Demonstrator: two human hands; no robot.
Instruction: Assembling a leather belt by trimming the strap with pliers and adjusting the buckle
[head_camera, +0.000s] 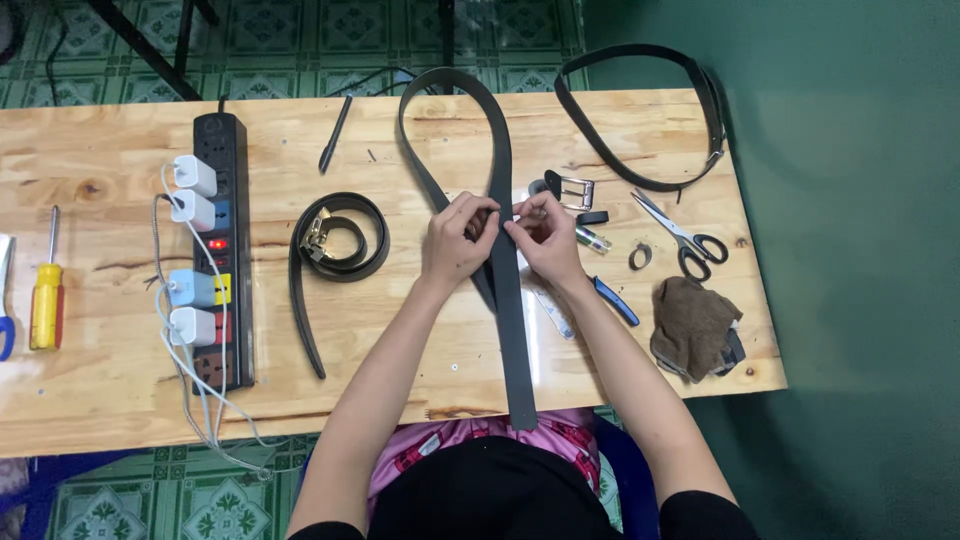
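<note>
A long dark grey belt strap (507, 330) lies looped across the wooden table (110, 370), one end hanging over the near edge. My left hand (455, 240) and my right hand (545, 235) pinch the strap where its two runs cross, fingertips almost touching. A small metal piece seems to sit between the fingers, mostly hidden. A silver buckle (572, 192) lies just beyond my right hand.
A coiled belt with buckle (338, 240), another black belt (690, 100), scissors (690, 240), a small ring (640, 257), a brown cloth (695, 325), a blue-handled tool (612, 300), a pen (335, 133), a power strip with chargers (222, 250) and a yellow screwdriver (46, 300) lie around.
</note>
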